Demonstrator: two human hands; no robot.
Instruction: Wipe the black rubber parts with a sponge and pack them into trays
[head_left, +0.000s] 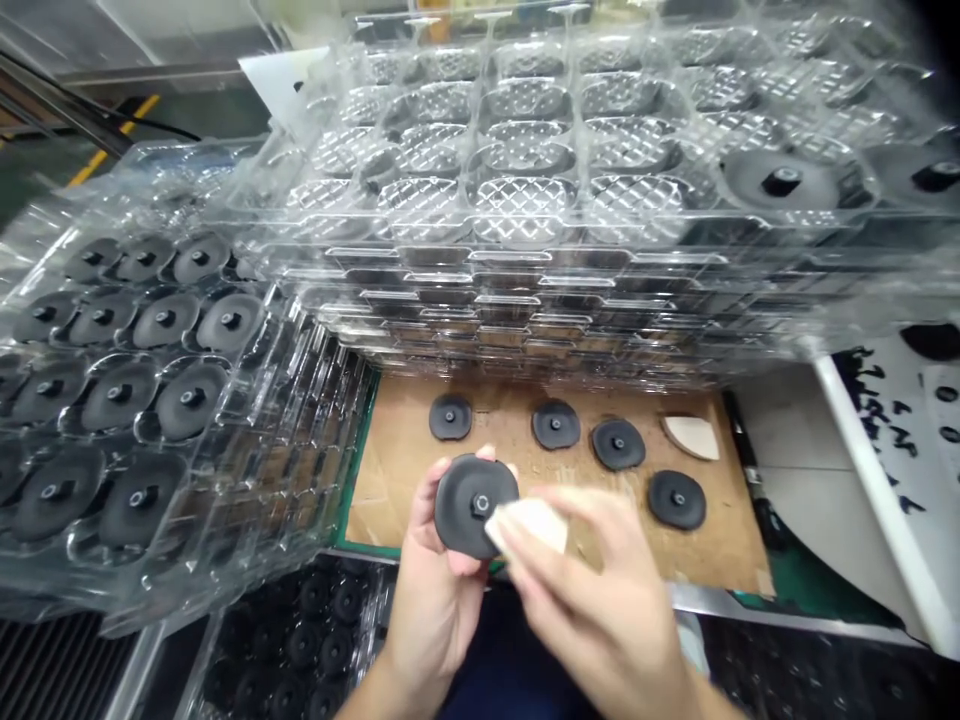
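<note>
My left hand (pixel 439 600) is closed around the edge of a dark grey round plastic part (pixel 457 500), its face with a small central post turned up. A white wedge-shaped sponge (pixel 541 524) is pinched in my right hand (pixel 600 590), its tip against or very close to the right side of the part. Beyond my hands, several similar grey parts lie on a brown cardboard sheet (pixel 397 480), one of them a grey part (pixel 555 424) near the middle. A second white wedge (pixel 691 437) rests at the sheet's right.
A tall stack of clear plastic trays (pixel 517 210) stands behind the cardboard, with grey parts in its right pockets. Clear trays (pixel 247 400) filled with grey parts rise at the left. At the right is a white panel with handwriting (pixel 885 420). More loaded trays (pixel 300 640) sit below.
</note>
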